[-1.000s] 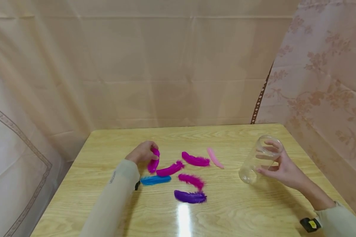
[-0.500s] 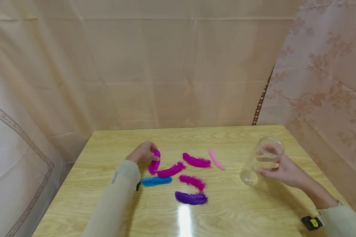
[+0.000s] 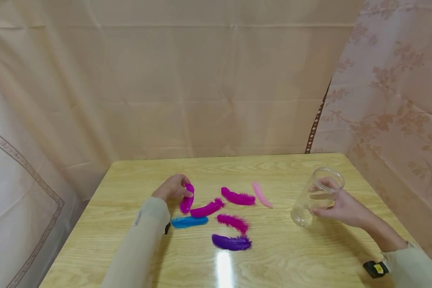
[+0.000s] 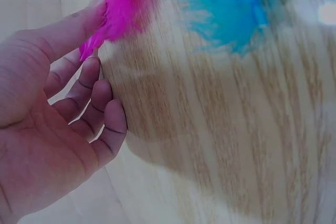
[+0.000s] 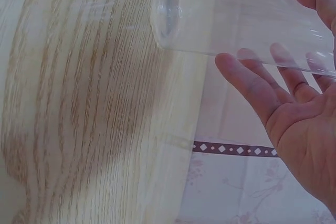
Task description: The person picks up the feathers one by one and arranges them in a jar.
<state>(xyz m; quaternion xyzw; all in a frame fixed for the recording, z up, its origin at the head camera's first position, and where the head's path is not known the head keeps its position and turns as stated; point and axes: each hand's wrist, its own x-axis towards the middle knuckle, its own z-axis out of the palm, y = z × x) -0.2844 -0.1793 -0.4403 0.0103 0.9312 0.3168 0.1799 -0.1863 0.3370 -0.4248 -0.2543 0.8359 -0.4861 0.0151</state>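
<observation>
In the head view my left hand pinches a magenta feather between thumb and fingers, at the left of the group. The left wrist view shows this feather at the thumb tip, other fingers loosely bent. Just below lie a blue feather and another magenta feather. My right hand grips a clear cylindrical jar, thumb on the near side and fingers around the far side. No contents show in the jar. Its rim leans right in the head view; whether it is tilted I cannot tell.
Between the hands lie a magenta feather, a pale pink feather, a deep pink feather and a purple feather. The wooden table ends at beige cloth behind and patterned cloth on the right.
Almost nothing differs. The view has shifted slightly, and both hands keep their hold on the magenta feather and the jar.
</observation>
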